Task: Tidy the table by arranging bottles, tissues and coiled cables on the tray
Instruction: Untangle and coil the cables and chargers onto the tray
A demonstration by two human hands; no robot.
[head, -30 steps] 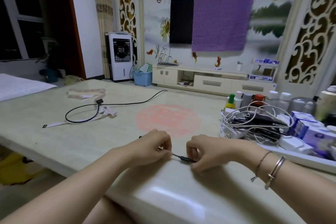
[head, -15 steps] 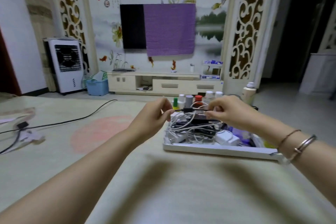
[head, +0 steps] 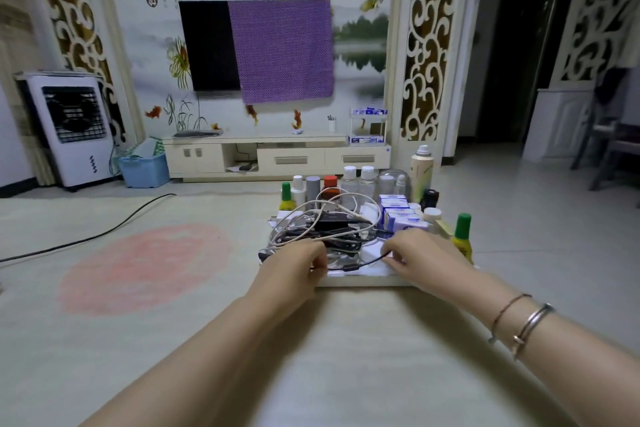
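Head view: a person's two bare forearms reach forward over a pale table (head: 173, 340) to a tray at its far side.
Tray (head: 363, 281): white and shallow, lying flat on the table; its near rim shows between the two hands.
Tray contents, left and middle: a loose heap of white cables (head: 304, 218) looped over black cables and a black adapter (head: 334, 218).
Tray contents, right: small blue-and-white tissue packs (head: 398, 210) stacked side by side, just right of the cable heap.
Tray contents, back row: upright bottles (head: 358, 180), white-capped, grey-capped and red-capped, with a tall spray can (head: 421, 172) at the right end.
Green-capped bottles: one (head: 285, 198) at the tray's back left corner, another (head: 462, 236) at its right edge, just beyond the right wrist.
Thin black cable (head: 349, 267): stretched between the two hands, low over the tray's near edge, with a small thick lump along its length.
Left hand (head: 294, 267): fingers curled, pinching the left end of the thin black cable at the tray's near left corner.
Right hand (head: 419, 258): fingers curled, pinching the right end of the same cable over the tray's near right part; bracelets (head: 523, 322) on its wrist.
Table, left: a faded red round mark (head: 145, 267) and a long black cord (head: 90, 236) lying loose, well apart from the tray.
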